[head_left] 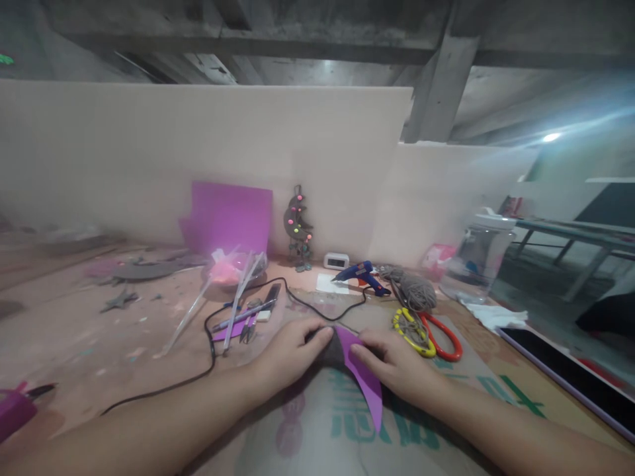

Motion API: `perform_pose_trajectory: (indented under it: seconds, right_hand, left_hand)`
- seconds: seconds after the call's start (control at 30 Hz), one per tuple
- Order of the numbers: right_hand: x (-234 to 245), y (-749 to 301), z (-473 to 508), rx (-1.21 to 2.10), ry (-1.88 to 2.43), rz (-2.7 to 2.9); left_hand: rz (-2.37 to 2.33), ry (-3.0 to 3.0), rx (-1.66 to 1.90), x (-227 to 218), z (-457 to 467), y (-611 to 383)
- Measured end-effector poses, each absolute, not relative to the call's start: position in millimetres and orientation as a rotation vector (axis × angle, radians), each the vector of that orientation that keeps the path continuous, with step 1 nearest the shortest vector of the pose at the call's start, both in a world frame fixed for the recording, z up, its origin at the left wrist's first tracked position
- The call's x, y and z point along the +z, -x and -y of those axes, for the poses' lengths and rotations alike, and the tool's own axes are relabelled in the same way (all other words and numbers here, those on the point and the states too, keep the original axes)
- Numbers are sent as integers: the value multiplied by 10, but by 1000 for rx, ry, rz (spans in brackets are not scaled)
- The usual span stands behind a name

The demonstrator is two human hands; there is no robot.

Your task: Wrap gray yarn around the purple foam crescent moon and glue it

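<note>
A curved, pointed strip of purple sheet hangs from my hands near the middle of the head view. My right hand pinches its upper part between thumb and fingers. My left hand is closed on a dark grey piece that lies against the purple strip; my fingers hide its upper edge. Whether the two pieces are joined, I cannot tell. Below them is a printed cardboard sheet. Beyond my hands lies a blue glue gun; scissors with yellow and red handles are beside my right hand.
A grey yarn ball and a clear jug stand at the right, with a phone-like black screen nearer. Glue sticks, a pen and a black cord lie left. A decorated moon ornament leans at the back.
</note>
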State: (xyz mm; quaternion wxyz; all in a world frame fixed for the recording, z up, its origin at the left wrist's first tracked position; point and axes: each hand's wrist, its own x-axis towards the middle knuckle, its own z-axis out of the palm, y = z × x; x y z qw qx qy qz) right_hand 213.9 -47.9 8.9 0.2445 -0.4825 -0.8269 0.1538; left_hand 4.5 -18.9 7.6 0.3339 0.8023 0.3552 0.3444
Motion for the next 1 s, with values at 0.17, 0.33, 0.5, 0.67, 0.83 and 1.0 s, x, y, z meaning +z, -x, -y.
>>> perform_pose_trajectory:
  seconds: [0.17,0.33,0.5,0.67,0.83,1.0]
  right_hand:
    - [93,-2134,479,413,1327,2255]
    - [110,-2128,492,405,1326,2274]
    - [109,-2129,485,404,1324,2279]
    - [105,-2130,485,413,1316,2280]
    - [111,-2136,493,423,1310,2276]
    - [117,-2134,485,448,1309,2274]
  left_hand:
    - [-927,-2072,909,65,173,-45]
    - [-952,-2099,899,57,167,-51]
    - [-962,-2080,905,47,161,-54]
    - [-973,-2097,909,27,149,-53]
    - [-967,-2070,903,16,145,-46]
    - [-950,-2035,886,35,144,-41]
